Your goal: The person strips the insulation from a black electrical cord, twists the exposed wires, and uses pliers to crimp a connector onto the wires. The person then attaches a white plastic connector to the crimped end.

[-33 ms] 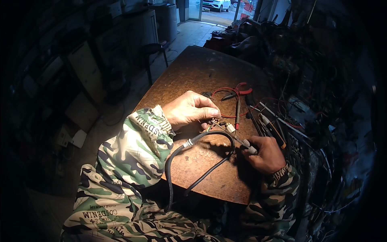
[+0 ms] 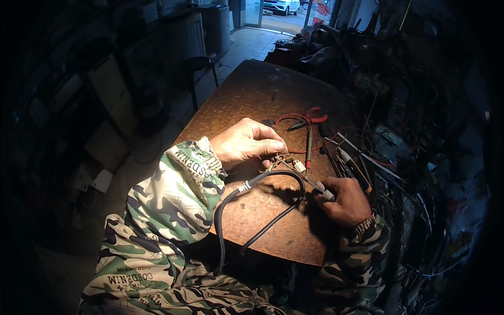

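Note:
My left hand is closed over the middle of the table, thumb and fingers pinching a small piece at the end of thin wires. Those wires come out of a black cable, which loops over the table's near edge and carries a white band. A small white connector sits just right of the fingertips. My right hand is wrapped round a slim tool with pale grips. Its thin metal end points up and left to the pinched wires. The exact kind of tool and the pinched piece are partly hidden.
The brown wooden table holds red-handled pliers and a red and black test probe beyond my hands. A yellow-black knife-like tool lies among tools and cables at the right. A dark stool stands far left.

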Demonstrator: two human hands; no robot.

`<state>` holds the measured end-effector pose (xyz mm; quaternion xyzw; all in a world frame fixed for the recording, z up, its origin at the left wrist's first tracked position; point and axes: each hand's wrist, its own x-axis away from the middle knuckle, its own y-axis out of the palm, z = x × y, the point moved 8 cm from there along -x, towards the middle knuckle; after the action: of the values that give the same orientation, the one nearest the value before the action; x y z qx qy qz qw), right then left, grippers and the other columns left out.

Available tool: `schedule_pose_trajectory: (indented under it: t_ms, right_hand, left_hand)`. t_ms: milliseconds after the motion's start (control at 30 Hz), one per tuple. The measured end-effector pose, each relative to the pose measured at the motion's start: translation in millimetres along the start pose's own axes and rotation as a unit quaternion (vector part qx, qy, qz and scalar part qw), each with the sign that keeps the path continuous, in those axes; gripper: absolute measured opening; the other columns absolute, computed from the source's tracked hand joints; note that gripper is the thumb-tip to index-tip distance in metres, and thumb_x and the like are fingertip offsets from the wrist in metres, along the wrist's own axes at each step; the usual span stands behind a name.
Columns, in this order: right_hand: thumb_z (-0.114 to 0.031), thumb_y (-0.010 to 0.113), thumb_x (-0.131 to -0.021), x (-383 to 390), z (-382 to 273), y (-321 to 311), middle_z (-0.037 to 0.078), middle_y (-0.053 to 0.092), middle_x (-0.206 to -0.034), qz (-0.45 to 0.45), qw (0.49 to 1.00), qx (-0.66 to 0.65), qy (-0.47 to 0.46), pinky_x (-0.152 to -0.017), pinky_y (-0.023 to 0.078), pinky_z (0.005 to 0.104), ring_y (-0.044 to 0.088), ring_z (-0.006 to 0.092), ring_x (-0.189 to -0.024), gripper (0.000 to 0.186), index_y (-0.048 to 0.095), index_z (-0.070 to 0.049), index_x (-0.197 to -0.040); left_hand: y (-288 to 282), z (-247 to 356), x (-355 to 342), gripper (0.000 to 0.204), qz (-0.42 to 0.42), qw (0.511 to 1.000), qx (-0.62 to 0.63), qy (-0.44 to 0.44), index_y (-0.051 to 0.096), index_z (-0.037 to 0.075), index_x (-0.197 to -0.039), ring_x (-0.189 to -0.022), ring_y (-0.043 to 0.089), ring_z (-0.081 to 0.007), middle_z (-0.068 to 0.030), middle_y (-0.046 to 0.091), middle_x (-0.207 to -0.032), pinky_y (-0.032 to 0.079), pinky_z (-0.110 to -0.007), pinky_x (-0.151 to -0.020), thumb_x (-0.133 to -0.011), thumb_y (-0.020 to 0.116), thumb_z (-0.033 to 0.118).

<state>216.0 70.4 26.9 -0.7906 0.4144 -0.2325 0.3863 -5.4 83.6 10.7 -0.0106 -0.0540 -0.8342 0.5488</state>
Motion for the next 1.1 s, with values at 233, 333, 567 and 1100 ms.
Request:
schedule_pose_trajectory:
  t_ms: [233,333,567,1100]
  right_hand:
    - [-0.011,0.073,-0.081,2.5,2.2,-1.3,0.023,0.069,-0.075,0.002,1.000,0.005,0.008,-0.065,0.053,0.0413,0.071,0.0360,-0.070,0.018,0.072,0.004,-0.090]
    - [-0.011,0.073,-0.081,-2.9,-1.3,0.8,0.024,0.068,-0.074,-0.003,1.000,-0.002,0.002,-0.064,0.053,0.0414,0.070,0.0367,-0.070,0.018,0.072,0.004,-0.090]
    - [-0.012,0.073,-0.080,1.8,5.4,-3.3,0.025,0.068,-0.075,0.021,0.999,0.014,0.029,-0.065,0.053,0.0422,0.070,0.0384,-0.071,0.018,0.072,0.004,-0.089]
    - [-0.009,0.073,-0.074,-0.8,4.8,-10.0,0.025,0.069,-0.089,0.100,0.993,0.047,-0.045,-0.075,0.055,0.0469,0.069,0.0421,-0.084,0.025,0.071,0.003,-0.097]
  left_hand:
    - [1.7,4.5,1.2,0.031,-0.002,1.000,0.002,-0.019,0.069,-0.004,-0.118,-0.085,0.068,-0.0102,-0.0064,0.072,-0.098,0.058,-0.023,-0.075,-0.095,0.074,0.016]
    - [-5.7,12.6,12.1,0.039,0.018,0.997,-0.076,0.021,0.068,-0.006,-0.118,-0.093,0.068,-0.0135,-0.0096,0.072,-0.102,0.058,-0.028,-0.083,-0.089,0.081,0.016]
    - [-0.7,7.8,-2.4,0.038,0.043,0.988,-0.148,0.029,0.068,-0.005,-0.112,-0.094,0.068,-0.0135,-0.0079,0.071,-0.099,0.057,-0.028,-0.085,-0.081,0.086,0.009]
    - [-9.8,8.2,1.5,0.031,0.059,0.994,-0.047,0.080,0.070,-0.003,-0.108,-0.090,0.069,-0.0139,-0.0085,0.074,-0.096,0.058,-0.028,-0.084,-0.082,0.085,0.004]
